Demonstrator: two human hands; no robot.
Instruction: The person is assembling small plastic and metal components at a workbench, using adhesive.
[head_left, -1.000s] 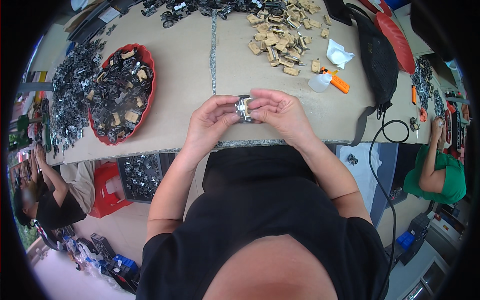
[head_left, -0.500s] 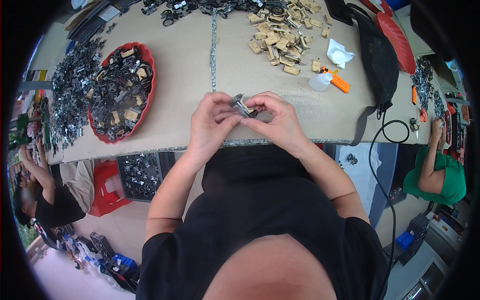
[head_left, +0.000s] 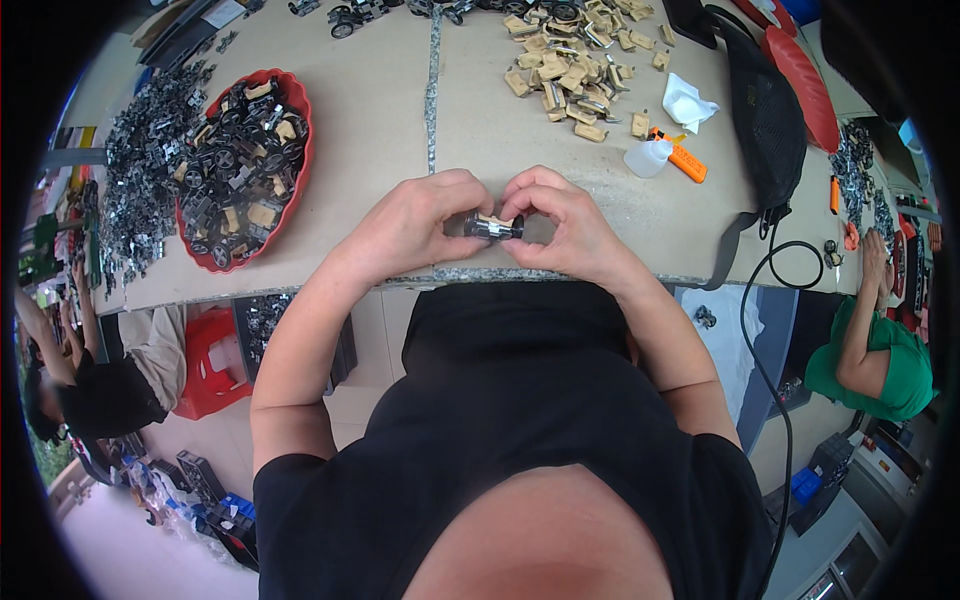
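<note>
Between my fingertips, close to the table's front edge, is a small wheeled chassis (head_left: 493,229) with a black wheel at each end, a silvery middle and a tan piece on its far side. My left hand (head_left: 425,222) pinches its left end, and my right hand (head_left: 568,222) grips the right end. Both hands are closed, with thumbs on the near side and fingers curled over the far side. Beyond them lies a loose heap of tan blocks with metal parts (head_left: 570,75). To the left, a red scalloped bowl (head_left: 308,150) is full of similar black wheeled pieces and tan blocks.
Small dark metal parts (head_left: 135,190) spread left of the bowl. On the right are a white plastic bottle (head_left: 648,158), an orange tool (head_left: 688,164), crumpled white paper (head_left: 688,104) and a black bag (head_left: 757,115) with a strap. Other people sit at both sides.
The chassis has turned from a tilted position to nearly level, its wheels now lying left and right. My left forearm has swung outward to the left. The whole view has shifted slightly.
</note>
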